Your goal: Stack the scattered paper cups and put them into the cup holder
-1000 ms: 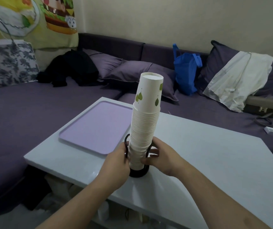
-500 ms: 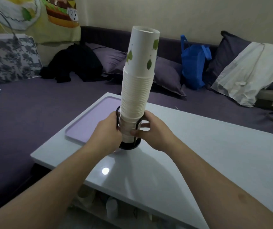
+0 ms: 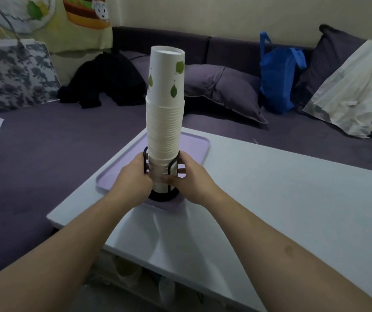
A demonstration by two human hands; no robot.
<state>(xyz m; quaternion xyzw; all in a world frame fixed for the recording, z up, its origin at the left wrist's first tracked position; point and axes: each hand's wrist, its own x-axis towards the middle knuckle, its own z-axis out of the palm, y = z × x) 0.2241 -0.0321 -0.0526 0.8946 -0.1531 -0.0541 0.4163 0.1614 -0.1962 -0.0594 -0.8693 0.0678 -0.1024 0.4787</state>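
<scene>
- The stack (image 3: pixel 165 113) of paper cups stands upright in the black wire holder (image 3: pixel 161 194), the top cup upside down with green leaf prints.
- The left hand (image 3: pixel 133 179) curls its fingers (image 3: pixel 143 161) round the holder's left side at the base of the stack; the right hand (image 3: pixel 188 177) does the same on the right, its thumb pressed on the lowest cups. Both hold it firmly, neither hand is spread open.
- Change: a second ago the holder stood on the bare white surface (image 3: pixel 281 199), right of the lilac tray (image 3: pixel 194 145). Now its base ring sits over the tray's near edge. So the loaded holder has been carried left and far, onto the tray.
- Whether the base already rests on the tray or hangs just above it, I cannot tell; the hands hide the contact.
- Meaning for the task: no loose cups show on the surface or tray, so the stacking and loading look done. What is left seems to be only setting the holder down and letting go.
- Risk, as I judge it: the stack is tall and the holder's wires reach only its lowest part, so a quick release could tip it.
- Beyond, a purple sofa (image 3: pixel 45 143) with a blue bag (image 3: pixel 277 82).
</scene>
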